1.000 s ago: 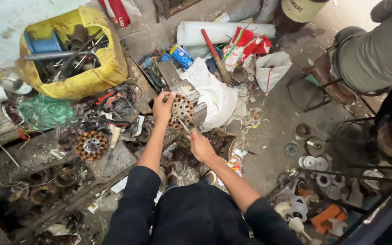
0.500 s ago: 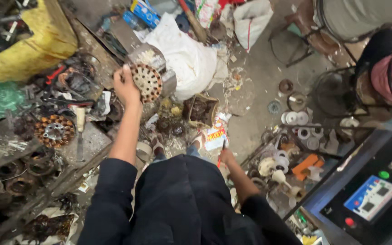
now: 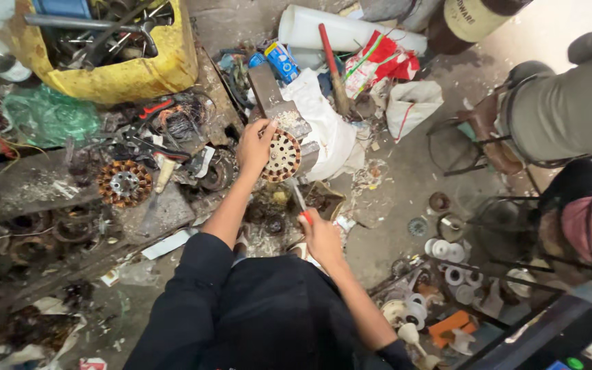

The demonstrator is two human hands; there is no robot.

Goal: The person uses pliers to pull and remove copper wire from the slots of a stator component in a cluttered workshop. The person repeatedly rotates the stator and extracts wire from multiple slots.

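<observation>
Slotted stator disc (image 3: 282, 156) sits propped w/ its slotted face turned up at the cam, left hand (image 3: 255, 145) clamped on its left rim, resting on a grey metal block (image 3: 273, 103). Right hand (image 3: 323, 236) is closed around a red-handled screwdriver (image 3: 298, 203), below and a bit right of the disc. Tool's long axis runs up-left, tip touching or just short of the disc's lower edge, can't tell which. So left hand's on it, right is near. Copper-wound stator (image 3: 125, 183) lies well off to the left, white cloth (image 3: 323, 130) just right of the block.
</observation>
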